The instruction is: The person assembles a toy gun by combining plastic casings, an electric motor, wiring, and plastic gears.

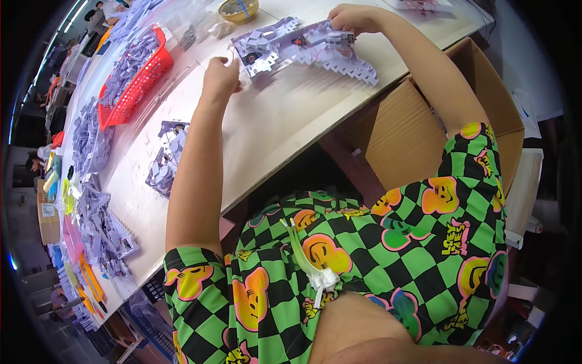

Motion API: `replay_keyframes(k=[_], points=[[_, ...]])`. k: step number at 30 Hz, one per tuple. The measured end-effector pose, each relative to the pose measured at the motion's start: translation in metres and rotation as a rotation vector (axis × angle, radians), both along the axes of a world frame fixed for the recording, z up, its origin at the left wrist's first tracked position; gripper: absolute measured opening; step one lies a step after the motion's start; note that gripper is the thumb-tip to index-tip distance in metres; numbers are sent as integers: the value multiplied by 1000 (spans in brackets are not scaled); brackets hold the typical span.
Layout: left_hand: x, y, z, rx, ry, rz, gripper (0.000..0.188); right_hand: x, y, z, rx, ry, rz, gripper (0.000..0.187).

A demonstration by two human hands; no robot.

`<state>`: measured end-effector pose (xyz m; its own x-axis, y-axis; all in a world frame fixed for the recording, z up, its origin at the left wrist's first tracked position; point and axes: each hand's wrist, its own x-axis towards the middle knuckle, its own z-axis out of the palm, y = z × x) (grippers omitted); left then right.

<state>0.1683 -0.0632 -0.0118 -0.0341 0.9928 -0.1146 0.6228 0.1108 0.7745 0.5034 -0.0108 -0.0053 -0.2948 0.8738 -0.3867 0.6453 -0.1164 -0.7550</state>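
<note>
A light grey-purple plastic housing [315,53] with jagged, stepped edges lies across the far part of the table. Thin red wires and small dark round parts are fitted in it. At its far right end, my right hand [359,19] grips the upper edge, with some fingertips hidden behind the plastic. Just off the left end is my left hand [222,77], its fingers curled closed beside a thin wire; what they pinch is too small to make out. A similar plastic assembly [167,159] rests on the table left of my left forearm.
A red plastic basket [162,59] full of grey parts stands at the left. More piled parts [97,221] run along the table's left side, near an orange-handled tool [91,280]. A yellowish bowl [239,13] sits at the far edge. An open cardboard box [394,136] is at the right.
</note>
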Motion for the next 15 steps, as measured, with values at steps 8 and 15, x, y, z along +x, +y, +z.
replay_keyframes(k=[8, 15], points=[[-5, 77, -32, 357, 147, -38, 43, 13, 12, -22, -141, 345, -317, 15], [17, 92, -38, 261, 215, -160, 38, 0, -18, -24, -218, 546, -537, 21]])
